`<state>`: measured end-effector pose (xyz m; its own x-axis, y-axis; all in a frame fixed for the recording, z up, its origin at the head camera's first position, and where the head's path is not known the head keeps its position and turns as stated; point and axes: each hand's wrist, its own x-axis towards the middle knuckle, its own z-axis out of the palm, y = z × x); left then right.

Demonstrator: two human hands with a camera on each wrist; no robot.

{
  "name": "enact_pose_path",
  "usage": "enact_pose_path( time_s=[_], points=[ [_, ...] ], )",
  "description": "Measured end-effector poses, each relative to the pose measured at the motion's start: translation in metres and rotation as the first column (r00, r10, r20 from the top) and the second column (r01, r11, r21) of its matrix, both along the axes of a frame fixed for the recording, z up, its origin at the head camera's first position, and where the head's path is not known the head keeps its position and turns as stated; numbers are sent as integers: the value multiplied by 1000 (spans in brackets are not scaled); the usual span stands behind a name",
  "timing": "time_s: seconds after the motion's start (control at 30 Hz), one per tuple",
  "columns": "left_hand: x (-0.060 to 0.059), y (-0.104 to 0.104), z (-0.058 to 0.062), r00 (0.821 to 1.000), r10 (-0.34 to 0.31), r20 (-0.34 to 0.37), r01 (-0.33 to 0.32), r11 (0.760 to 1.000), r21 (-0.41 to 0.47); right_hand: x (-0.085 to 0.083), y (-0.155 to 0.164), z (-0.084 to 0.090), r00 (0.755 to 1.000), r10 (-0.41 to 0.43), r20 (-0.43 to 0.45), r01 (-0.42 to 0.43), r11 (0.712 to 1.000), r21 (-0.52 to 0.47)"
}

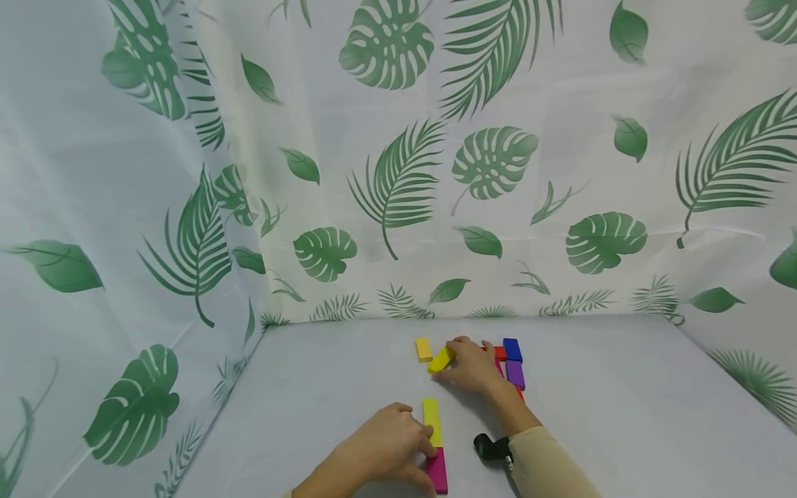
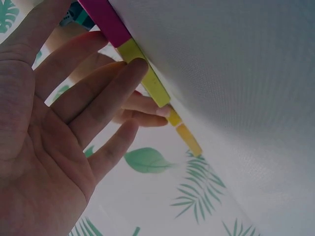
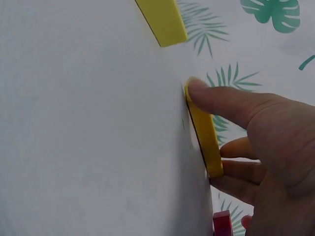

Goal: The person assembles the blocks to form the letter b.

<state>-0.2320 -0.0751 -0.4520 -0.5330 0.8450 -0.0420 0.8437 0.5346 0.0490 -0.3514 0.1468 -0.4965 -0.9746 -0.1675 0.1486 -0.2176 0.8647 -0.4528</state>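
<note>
In the head view my right hand (image 1: 473, 366) holds a yellow block (image 1: 441, 360) at an angle above the far middle of the table. The right wrist view shows the thumb on one end of this yellow block (image 3: 203, 135) and fingers at the other end. My left hand (image 1: 392, 443) lies beside a lime-yellow block (image 1: 432, 420) and a magenta block (image 1: 438, 470), which stand end to end. In the left wrist view its fairly straight fingers touch the lime-yellow block (image 2: 150, 78) and reach the magenta block (image 2: 106, 22); the thumb tip is out of view.
A light orange block (image 1: 423, 349) lies left of the right hand. Beyond that hand are a red block (image 1: 500, 353), a blue block (image 1: 512, 349) and a purple block (image 1: 515, 375), some partly hidden. A black device (image 1: 492, 448) sits by the right sleeve. Leaf-printed cloth surrounds the table.
</note>
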Motion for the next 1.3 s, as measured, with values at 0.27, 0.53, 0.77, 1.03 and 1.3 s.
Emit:
enact_pose_path(
  time_s=[0.27,0.53,0.77,1.03,1.3],
  points=[
    [1,0,1,999,-16,-48,16,1000,-3,-2,12,5,1000,26,-16,-27,998,-57],
    [2,-2,0,993,-34,-113,36,999,9,-3,16,10,976,213,36,-202,957,-207],
    [3,-2,1,996,-22,-89,23,1000,7,2,16,16,962,265,62,-244,941,-235],
    [1,-1,1,999,-11,-46,11,1000,-1,6,18,18,956,287,58,-267,935,-231],
    [3,-2,2,998,-17,-60,18,1000,4,8,16,21,939,338,59,-315,918,-242]
  ],
)
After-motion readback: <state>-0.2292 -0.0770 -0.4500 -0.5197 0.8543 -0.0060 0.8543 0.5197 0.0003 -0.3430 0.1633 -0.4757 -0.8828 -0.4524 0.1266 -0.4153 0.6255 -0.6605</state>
